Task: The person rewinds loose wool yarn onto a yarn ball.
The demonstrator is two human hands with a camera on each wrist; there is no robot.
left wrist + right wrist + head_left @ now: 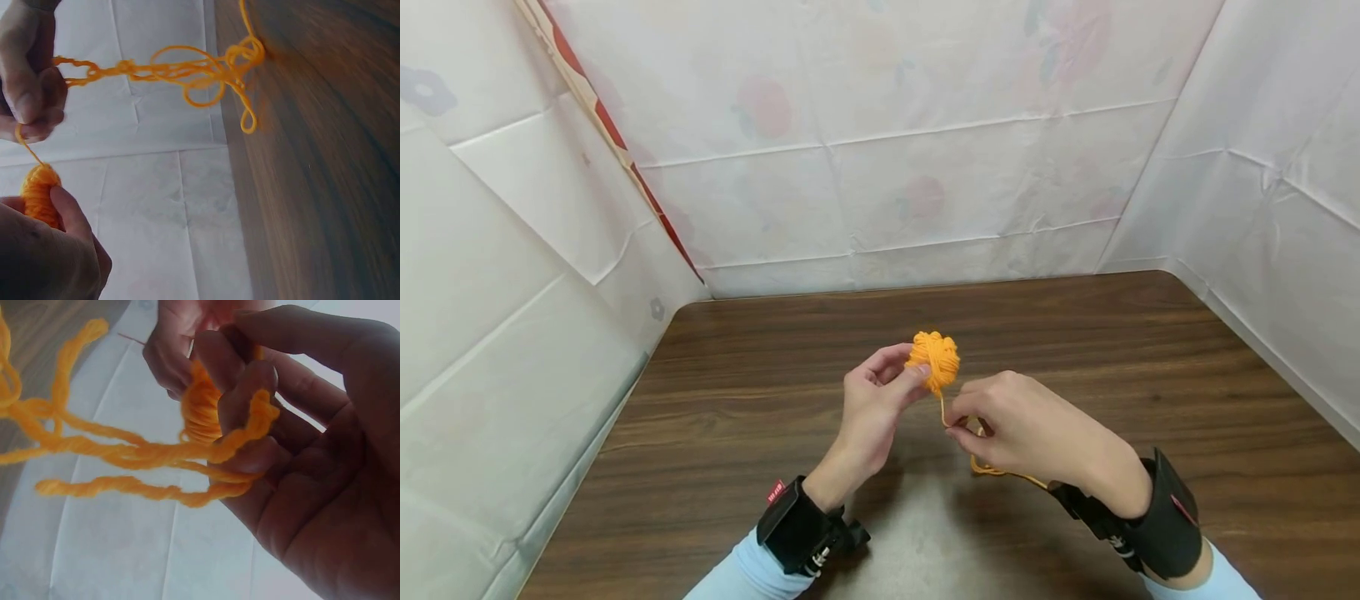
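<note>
A small orange yarn ball [934,360] is held above the worktop [775,433], at the middle of the head view. It is pinched between thumb and fingers of the left hand [871,412], which is seen just left of it; in the left wrist view the ball [39,195] sits at the lower left of the frame, clamped by the thumb.

From the ball a loose strand [946,414] is led down to the right hand [1026,429], just right of and below the ball. The strand is pinched between the thumb and curled fingers of that hand. In the right wrist view the strand [137,453] is seen looped over a fingertip, with the ball [201,407] behind it at the upper middle of the frame.

Past the right hand, the rest of the strand is draped in loose loops down to the worktop, seen at the top of the left wrist view [206,72].

A black band [797,529] is worn on each wrist, with pale blue sleeves [737,575] at the bottom edge. The worktop is enclosed by white sheeting [925,167] at the back and both sides.
</note>
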